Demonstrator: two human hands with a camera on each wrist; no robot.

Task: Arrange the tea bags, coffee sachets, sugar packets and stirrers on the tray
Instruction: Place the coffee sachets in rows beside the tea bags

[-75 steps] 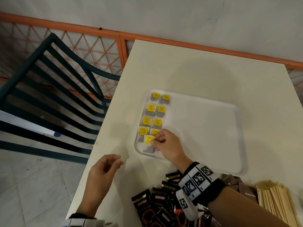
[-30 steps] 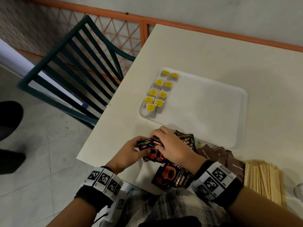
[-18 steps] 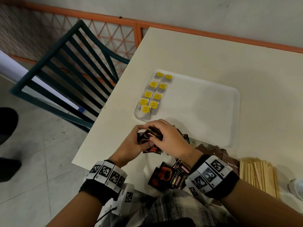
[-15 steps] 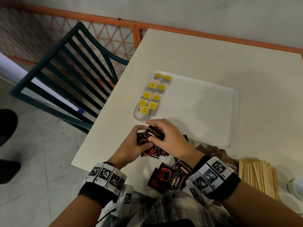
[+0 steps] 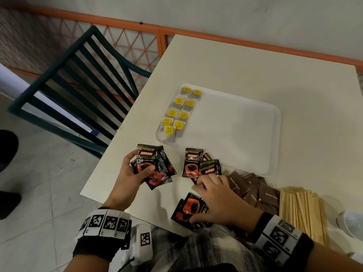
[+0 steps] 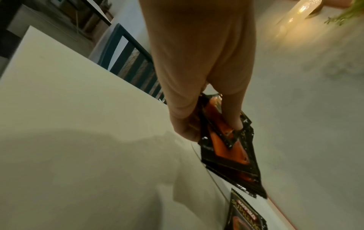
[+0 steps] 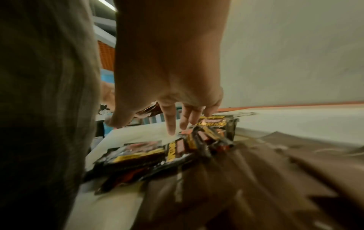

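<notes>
At twelve o'clock from the right hand (image 5: 218, 197), whose grip is spread and holding nothing, lie loose coffee sachets (image 5: 200, 165), while the left hand (image 5: 133, 173) clasps a fanned stack (image 5: 155, 165).

A left hand (image 6: 197, 62) is gripping a fanned stack of black-and-orange sachets (image 6: 230, 147), the thumb (image 6: 183, 121) pressing on one side and a finger (image 6: 234, 112) lying across the orange print on the other. The stack is hanging over a pale table (image 6: 78, 124), where the hand's shadow is falling. Another sachet (image 6: 244, 216), its lettering partly showing, is lying flat on the table near the lower edge of the view. A dark teal chair (image 6: 130, 62) is standing beyond the table's far edge. A warm lamp (image 6: 295, 14) is glowing at upper right, beside some green leaves (image 6: 346, 15).
</notes>
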